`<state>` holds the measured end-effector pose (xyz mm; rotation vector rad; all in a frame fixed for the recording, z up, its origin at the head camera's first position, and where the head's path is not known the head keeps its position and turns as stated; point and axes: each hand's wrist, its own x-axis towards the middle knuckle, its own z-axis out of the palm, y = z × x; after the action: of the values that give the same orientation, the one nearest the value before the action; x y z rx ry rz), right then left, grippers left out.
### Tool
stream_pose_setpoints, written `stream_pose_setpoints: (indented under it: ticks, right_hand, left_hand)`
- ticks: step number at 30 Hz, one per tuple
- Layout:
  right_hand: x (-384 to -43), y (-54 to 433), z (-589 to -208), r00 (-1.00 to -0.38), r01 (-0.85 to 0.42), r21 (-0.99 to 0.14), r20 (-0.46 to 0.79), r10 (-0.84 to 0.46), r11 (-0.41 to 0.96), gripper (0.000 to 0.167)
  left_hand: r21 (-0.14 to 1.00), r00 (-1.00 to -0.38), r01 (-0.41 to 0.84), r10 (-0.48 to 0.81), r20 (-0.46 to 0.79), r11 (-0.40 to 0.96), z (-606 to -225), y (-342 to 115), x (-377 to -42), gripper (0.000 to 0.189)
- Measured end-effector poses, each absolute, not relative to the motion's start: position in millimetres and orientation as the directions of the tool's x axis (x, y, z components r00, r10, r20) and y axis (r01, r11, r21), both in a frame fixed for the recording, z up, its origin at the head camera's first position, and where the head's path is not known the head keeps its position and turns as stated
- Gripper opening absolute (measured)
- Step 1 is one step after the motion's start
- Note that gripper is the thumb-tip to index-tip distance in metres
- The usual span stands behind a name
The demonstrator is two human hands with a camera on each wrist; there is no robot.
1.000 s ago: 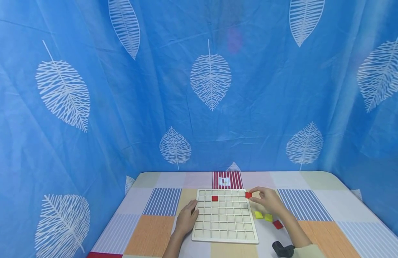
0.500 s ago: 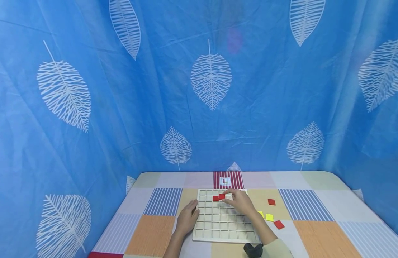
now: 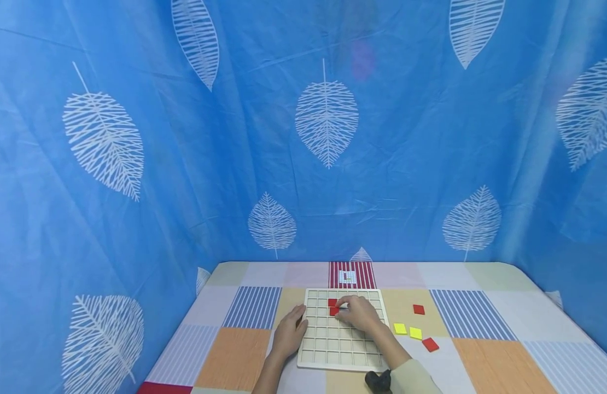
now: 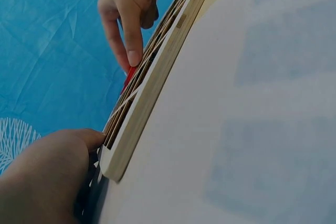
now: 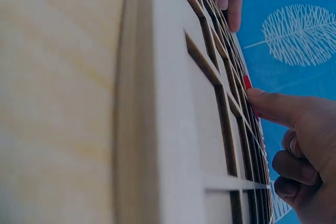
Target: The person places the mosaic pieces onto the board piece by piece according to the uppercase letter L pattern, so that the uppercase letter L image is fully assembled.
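As fingertips (image 5: 255,93) flank a red tile (image 3: 333,312), the right hand (image 3: 360,313) pinches it; left hand (image 3: 289,332) relaxed.

Right hand (image 3: 361,314) pinches while left hand (image 3: 289,331) rests.

Your right sleeve (image 3: 414,378) is plain pale beige and stops on the forearm; your right hand (image 3: 359,313) is bare. Black rounded gear (image 3: 378,381), detail too small to read, sits at the sleeve's left edge. Your left forearm (image 3: 271,366) and left hand (image 3: 289,334) show bare.
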<state>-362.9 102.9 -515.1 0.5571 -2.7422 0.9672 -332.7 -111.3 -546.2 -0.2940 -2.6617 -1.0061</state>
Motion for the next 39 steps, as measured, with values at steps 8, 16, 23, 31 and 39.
stream_pose_setpoints:
  ticks: [8, 16, 23, 31, 39]
  right_hand:
    - [-366.9, 101.7, -517.3, -0.916, -0.401, -0.569, 0.271, -0.296, 0.718, 0.022]
    - [-363.6, 119.7, -515.1, -0.919, -0.394, -0.675, 0.297, -0.259, 0.624, 0.023]
    - [-355.6, 156.9, -500.9, -0.941, -0.326, -0.714, 0.306, -0.143, 0.619, 0.023]
    - [-343.5, 205.0, -479.1, -0.941, -0.292, -0.71, 0.334, -0.057, 0.641, 0.03]
    - [-338.3, 254.9, -486.7, -0.931, -0.271, -0.689, 0.365, -0.001, 0.672, 0.037]
  left_hand:
    - [0.619, -0.933, 0.304, 0.095, 0.346, 0.725, -546.1, -109.3, -332.0, 0.04]
    - [0.598, -0.922, 0.318, 0.093, 0.375, 0.736, -548.2, -110.0, -331.1, 0.04]
    - [0.625, -0.942, 0.286, 0.093, 0.323, 0.726, -545.3, -112.2, -331.2, 0.04]
    - [0.621, -0.946, 0.273, 0.089, 0.311, 0.735, -543.1, -111.9, -329.1, 0.041]
    - [0.612, -0.945, 0.277, 0.093, 0.314, 0.741, -546.8, -112.2, -332.7, 0.041]
